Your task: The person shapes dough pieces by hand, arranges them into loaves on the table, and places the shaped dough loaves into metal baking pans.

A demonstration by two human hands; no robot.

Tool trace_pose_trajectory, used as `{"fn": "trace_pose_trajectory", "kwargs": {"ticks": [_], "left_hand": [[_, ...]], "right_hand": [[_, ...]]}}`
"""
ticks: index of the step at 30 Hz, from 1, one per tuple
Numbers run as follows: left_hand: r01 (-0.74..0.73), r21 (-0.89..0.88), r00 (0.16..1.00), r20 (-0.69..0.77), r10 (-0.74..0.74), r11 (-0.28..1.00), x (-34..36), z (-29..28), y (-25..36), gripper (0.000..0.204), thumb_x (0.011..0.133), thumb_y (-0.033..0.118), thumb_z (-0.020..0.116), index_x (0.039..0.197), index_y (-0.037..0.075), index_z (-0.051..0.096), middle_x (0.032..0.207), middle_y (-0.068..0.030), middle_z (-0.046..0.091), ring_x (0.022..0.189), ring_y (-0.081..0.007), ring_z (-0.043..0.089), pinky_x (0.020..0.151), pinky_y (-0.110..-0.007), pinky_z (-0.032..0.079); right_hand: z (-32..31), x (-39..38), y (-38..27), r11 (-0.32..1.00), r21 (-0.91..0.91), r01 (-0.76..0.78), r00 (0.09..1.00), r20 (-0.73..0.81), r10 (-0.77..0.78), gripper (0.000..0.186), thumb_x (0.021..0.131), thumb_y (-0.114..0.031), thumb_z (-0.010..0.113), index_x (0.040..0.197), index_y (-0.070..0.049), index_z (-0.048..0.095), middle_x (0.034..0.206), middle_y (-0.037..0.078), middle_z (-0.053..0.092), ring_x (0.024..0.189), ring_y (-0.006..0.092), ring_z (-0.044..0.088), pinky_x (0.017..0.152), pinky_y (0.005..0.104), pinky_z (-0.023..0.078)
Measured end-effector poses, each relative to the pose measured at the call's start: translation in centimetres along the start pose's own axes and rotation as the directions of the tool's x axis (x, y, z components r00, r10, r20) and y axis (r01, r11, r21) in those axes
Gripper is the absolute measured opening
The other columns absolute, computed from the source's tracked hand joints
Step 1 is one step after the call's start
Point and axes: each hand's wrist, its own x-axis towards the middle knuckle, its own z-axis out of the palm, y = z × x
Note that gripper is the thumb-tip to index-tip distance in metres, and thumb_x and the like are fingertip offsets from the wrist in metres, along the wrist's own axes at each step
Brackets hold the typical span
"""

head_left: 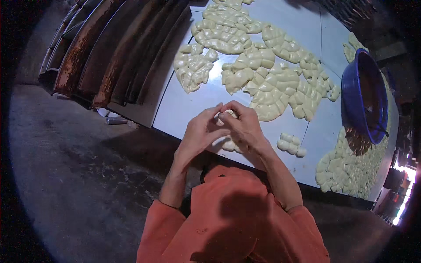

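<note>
My left hand point(202, 130) and my right hand point(242, 125) meet above the near edge of a pale blue-grey table point(184, 109). Together their fingertips pinch a small pale dough piece point(228, 115). More dough shows just under the hands point(229, 146), partly hidden by them. Both forearms rise from orange sleeves at the bottom of the view.
Many shaped pale dough pieces point(263, 65) lie in clusters across the table, a small group point(290, 144) to the right of my hands and another mass point(351, 168) at the right. A blue bowl point(351, 94) stands at the right. Dark rusty trays point(109, 52) lean at left. Grey floor below.
</note>
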Motion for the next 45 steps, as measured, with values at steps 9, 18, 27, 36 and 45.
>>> {"fn": "trace_pose_trajectory", "kwargs": {"ticks": [9,18,27,36,45], "left_hand": [[-0.103,0.678,0.961,-0.123,0.250,0.728,0.6,0.3,-4.9,0.034,0.090,0.019,0.067,0.124,0.014,0.068,0.131,-0.0116,0.061,0.124,-0.0309,0.053,0.103,-0.050,0.037],[-0.065,0.534,0.997,-0.005,0.080,0.843,0.9,0.2,-2.6,0.127,0.070,0.053,0.084,0.159,0.002,0.010,0.161,-0.0309,0.015,0.151,-0.0448,0.014,0.115,-0.066,0.014],[0.200,-0.236,0.974,0.156,-0.167,0.951,3.7,7.2,5.5,0.033,0.088,0.013,0.075,0.117,-0.002,0.070,0.104,-0.0102,0.074,0.094,-0.0124,0.069,0.081,-0.027,0.054],[-0.335,-0.456,0.938,-0.084,0.335,0.824,5.0,16.4,10.0,0.088,0.093,0.037,0.067,0.157,-0.002,0.022,0.151,-0.0247,0.042,0.141,-0.0330,0.041,0.115,-0.043,0.033],[-0.227,-0.755,0.934,0.010,0.357,0.615,5.4,30.5,12.8,0.100,0.083,0.047,0.079,0.151,-0.008,0.030,0.131,-0.0242,0.061,0.121,-0.0261,0.059,0.105,-0.037,0.046]], "right_hand": [[-0.9,-2.0,-3.2,0.886,0.429,-0.175,0.984,0.036,0.176,0.015,0.087,-0.013,0.069,0.096,-0.001,0.068,0.085,0.003,0.065,0.077,0.0078,0.059,0.066,0.0240,0.047],[-5.9,-3.6,-0.8,0.720,0.686,-0.104,0.983,-0.040,0.181,0.042,0.089,-0.006,0.068,0.129,-0.002,0.056,0.106,0.009,0.068,0.097,0.0150,0.068,0.082,0.0270,0.057],[-8.7,-6.3,-0.5,0.888,0.406,-0.216,0.909,-0.249,0.335,0.016,0.091,-0.013,0.071,0.101,-0.001,0.067,0.089,0.006,0.070,0.073,0.0078,0.065,0.060,0.0212,0.051],[-14.3,-11.4,0.0,0.997,-0.028,0.073,0.826,-0.558,-0.076,0.034,0.086,-0.016,0.075,0.114,-0.003,0.061,0.097,0.010,0.069,0.095,0.0230,0.067,0.084,0.0343,0.052],[-23.0,-15.4,-1.8,0.429,0.841,0.330,0.928,-0.372,0.015,0.018,0.096,-0.012,0.067,0.110,-0.004,0.060,0.097,0.001,0.064,0.085,0.0061,0.063,0.075,0.0205,0.052]]}}
